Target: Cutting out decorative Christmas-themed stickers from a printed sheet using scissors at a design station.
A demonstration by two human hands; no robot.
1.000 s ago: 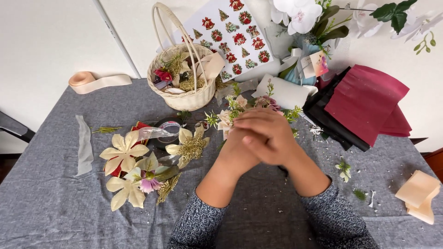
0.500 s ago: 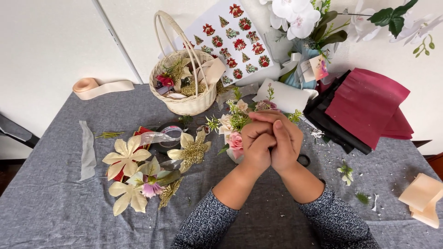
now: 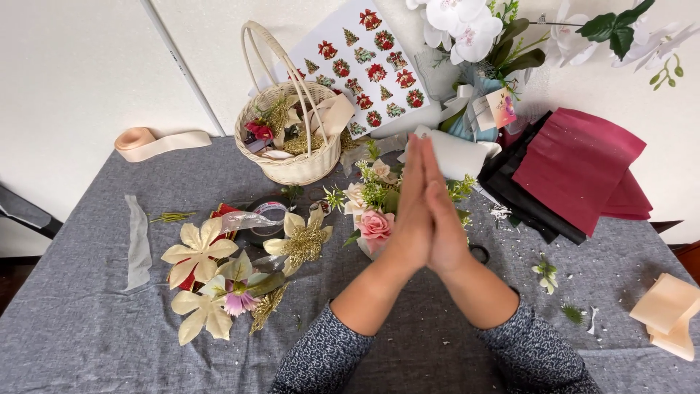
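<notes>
Here, low in the middle of the frame, two patterned sleeves rise to the left hand [image 3: 410, 219] and right hand [image 3: 445, 222], pressed palm to palm with fingers straight, closed together and holding nothing. Just behind them, partly hidden, sits a small flower arrangement [image 3: 373, 204] with a pink rose, on the grey tablecloth [image 3: 87, 328]. To the left lie cream and gold artificial flowers [image 3: 211, 273] and a tape roll [image 3: 268, 215]. Farther up stands a wicker basket [image 3: 295, 157] of trimmings, with a sticker sheet [image 3: 364, 66] behind it. At upper right are dark red paper sheets [image 3: 583, 164] and white orchids [image 3: 467, 29].
</notes>
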